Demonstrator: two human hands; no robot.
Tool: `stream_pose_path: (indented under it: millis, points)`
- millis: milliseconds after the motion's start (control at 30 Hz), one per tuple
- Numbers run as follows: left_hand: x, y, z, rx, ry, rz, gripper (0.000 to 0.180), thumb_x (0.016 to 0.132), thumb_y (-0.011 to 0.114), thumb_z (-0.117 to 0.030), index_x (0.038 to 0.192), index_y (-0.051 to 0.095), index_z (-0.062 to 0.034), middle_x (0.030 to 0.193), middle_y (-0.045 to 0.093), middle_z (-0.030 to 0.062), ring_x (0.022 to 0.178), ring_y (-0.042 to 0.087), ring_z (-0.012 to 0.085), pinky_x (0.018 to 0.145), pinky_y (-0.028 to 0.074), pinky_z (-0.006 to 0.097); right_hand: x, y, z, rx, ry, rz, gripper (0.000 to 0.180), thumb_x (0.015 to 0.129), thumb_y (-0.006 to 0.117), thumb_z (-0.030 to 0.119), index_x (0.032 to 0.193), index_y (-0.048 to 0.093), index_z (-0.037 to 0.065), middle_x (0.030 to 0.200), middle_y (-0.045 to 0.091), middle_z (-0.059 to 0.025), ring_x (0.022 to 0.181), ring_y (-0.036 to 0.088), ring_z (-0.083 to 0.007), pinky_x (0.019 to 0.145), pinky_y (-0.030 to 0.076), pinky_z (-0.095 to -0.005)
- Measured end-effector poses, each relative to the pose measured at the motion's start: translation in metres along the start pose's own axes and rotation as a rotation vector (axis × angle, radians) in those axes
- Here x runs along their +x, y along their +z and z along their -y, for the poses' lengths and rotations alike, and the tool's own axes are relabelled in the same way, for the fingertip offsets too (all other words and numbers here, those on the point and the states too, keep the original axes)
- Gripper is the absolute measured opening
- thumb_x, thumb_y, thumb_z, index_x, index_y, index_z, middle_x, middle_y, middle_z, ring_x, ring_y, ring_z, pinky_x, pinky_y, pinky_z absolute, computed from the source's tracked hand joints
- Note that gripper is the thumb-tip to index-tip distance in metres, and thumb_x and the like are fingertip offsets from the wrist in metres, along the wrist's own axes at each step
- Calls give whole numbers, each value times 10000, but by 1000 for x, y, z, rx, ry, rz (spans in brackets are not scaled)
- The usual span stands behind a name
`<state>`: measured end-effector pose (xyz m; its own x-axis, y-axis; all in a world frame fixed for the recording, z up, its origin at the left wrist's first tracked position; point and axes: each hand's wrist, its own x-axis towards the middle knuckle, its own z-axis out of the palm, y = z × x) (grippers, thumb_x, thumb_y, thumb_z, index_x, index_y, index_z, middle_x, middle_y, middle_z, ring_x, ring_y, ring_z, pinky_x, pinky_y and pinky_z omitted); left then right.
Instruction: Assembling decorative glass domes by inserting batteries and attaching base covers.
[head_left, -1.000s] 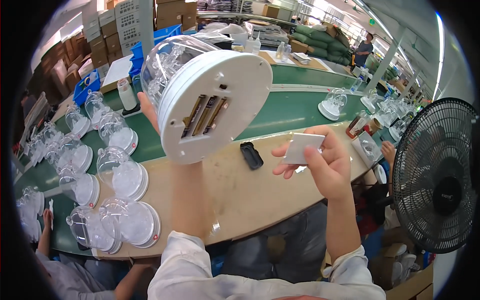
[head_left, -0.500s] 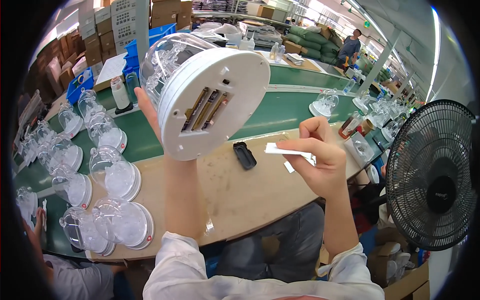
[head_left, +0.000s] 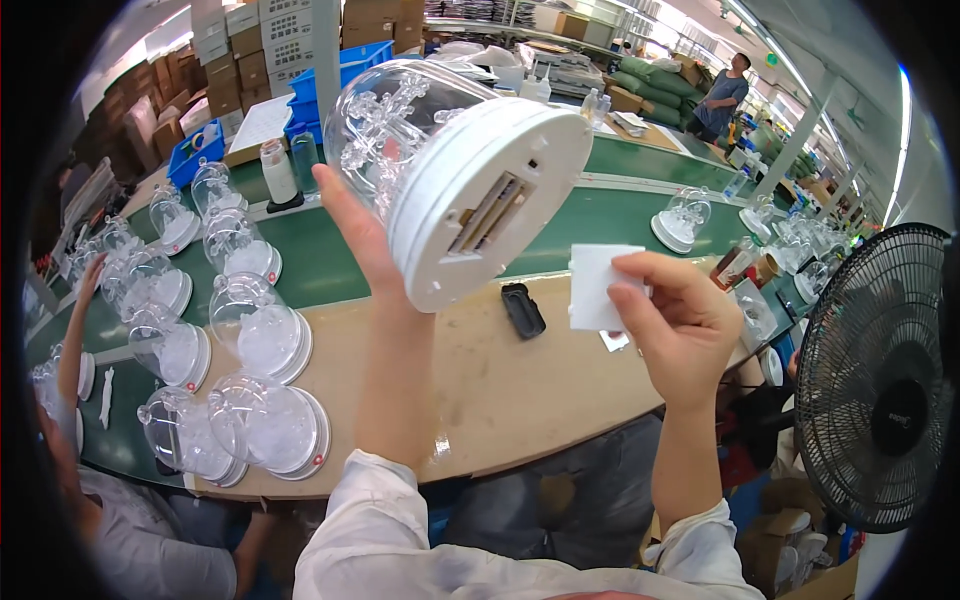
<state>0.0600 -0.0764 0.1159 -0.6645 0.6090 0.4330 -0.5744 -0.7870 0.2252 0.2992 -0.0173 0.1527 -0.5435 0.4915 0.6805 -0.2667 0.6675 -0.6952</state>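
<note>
Tilted up in my left hand [head_left: 365,235] is a clear dome ornament with a white round base [head_left: 545,170], its underside turned toward me. Inside the dome are clear, branch-like figures. An uncovered battery slot [head_left: 492,215] in the base shows several batteries. Between thumb and fingers of my right hand [head_left: 690,320] is a small white square cover [head_left: 595,285], apart from the base and to its right. On the table between my arms lies a black oblong case [head_left: 522,310]. A small white piece [head_left: 614,341] shows partly below the cover.
Several dome ornaments [head_left: 270,430] stand at the left of the brown table mat [head_left: 500,400]. A co-worker's arm [head_left: 75,330] reaches among domes at far left. Right of me is a black fan [head_left: 880,370]. Bottles [head_left: 280,172] and another dome [head_left: 682,220] stand farther back.
The cover in my right hand has turned from edge-on to flat-side. The ornament has tilted slightly. At far left, the co-worker's arm has reached up toward the domes. The whole view has shifted.
</note>
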Motion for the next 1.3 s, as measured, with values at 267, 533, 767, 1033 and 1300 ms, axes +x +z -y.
stream_pose_path:
  millis: [267,533,767,1033,1300]
  points:
    - [-7,24,6,126,128,-1,833,892,415,-720,1414,353,-74,1341,476,179,1199,507,313,1037,426,449,16,7,8,-255,-331,162,466,730,779,-7,1167,637,-83,1106,690,-161,902,660,-142,820,510,-259]
    - [-9,29,4,187,200,-79,843,888,422,-724,1412,360,-66,1321,503,153,1197,506,292,1025,433,438,19,14,10,-322,-394,130,427,708,799,2,1113,677,-60,1048,716,-137,862,671,-141,779,523,-261]
    - [-9,26,4,260,224,-17,845,890,436,-714,1417,354,-58,1340,489,140,1209,496,285,1029,426,428,19,18,10,-297,-340,109,391,721,783,-32,1100,688,-46,1007,725,-117,793,667,-119,718,524,-237]
    - [-9,27,6,253,219,-23,908,860,467,-736,1437,316,-52,1383,442,135,1237,466,282,1055,400,426,20,20,9,-239,-295,79,368,732,772,-45,1091,692,-40,920,727,-84,714,649,-96,639,509,-215]
    - [-8,28,6,150,44,32,980,833,526,-729,1474,231,-48,1411,386,175,1290,398,341,1064,374,510,23,22,3,-146,-272,112,465,732,767,-69,1165,595,-62,1033,673,-104,800,613,-107,699,482,-243]
